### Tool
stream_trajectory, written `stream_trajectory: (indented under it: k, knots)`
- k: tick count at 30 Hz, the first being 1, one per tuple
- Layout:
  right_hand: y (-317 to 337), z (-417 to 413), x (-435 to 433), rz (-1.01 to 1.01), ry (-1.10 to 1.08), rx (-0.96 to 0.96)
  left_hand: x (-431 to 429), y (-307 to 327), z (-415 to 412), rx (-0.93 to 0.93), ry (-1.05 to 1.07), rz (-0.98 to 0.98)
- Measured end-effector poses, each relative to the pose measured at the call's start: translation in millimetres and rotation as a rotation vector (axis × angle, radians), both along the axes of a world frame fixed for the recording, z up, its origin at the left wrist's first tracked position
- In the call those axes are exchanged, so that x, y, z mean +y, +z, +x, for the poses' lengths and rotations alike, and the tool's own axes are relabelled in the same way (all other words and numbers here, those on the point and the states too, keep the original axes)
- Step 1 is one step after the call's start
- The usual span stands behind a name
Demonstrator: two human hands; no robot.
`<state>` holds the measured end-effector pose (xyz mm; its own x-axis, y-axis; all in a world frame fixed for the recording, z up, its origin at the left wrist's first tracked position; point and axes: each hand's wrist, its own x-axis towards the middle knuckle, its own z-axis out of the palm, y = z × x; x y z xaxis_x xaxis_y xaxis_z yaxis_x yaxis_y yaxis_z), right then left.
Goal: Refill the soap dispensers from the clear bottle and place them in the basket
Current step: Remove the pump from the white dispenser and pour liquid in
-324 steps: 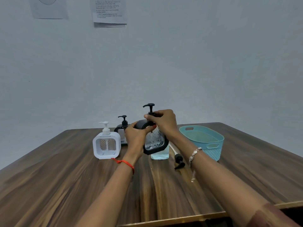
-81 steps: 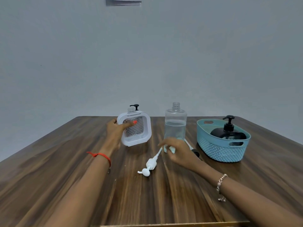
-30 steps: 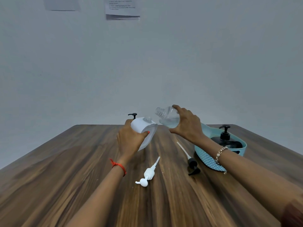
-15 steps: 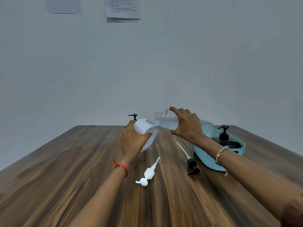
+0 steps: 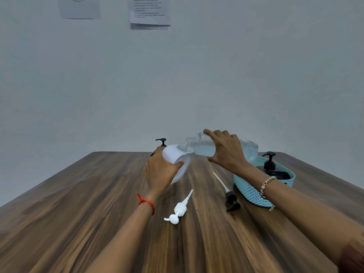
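Tipped further than a moment ago, the bottle (image 5: 201,147), clasped in my right grip (image 5: 226,153), meets the tilted dispenser (image 5: 175,155) held by my left grip (image 5: 160,171) over the surface (image 5: 88,213); I fear slight misalignment spills liquid past its narrow neck.

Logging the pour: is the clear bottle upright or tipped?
Tipped. The clear bottle lies almost level in the right hand, its uncapped neck at the mouth of the white soap dispenser gripped by the left hand.
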<state>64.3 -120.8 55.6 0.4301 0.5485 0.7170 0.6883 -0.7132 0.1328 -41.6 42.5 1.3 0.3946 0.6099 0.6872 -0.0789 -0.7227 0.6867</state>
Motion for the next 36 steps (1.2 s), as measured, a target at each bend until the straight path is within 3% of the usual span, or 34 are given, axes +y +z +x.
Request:
stream_trajectory:
  k: [36]
  knots:
    - [0.5,-3.0,2.5,-0.073,-0.01,-0.008,-0.4,-6.4,-6.4,0.025,-0.009,-0.049]
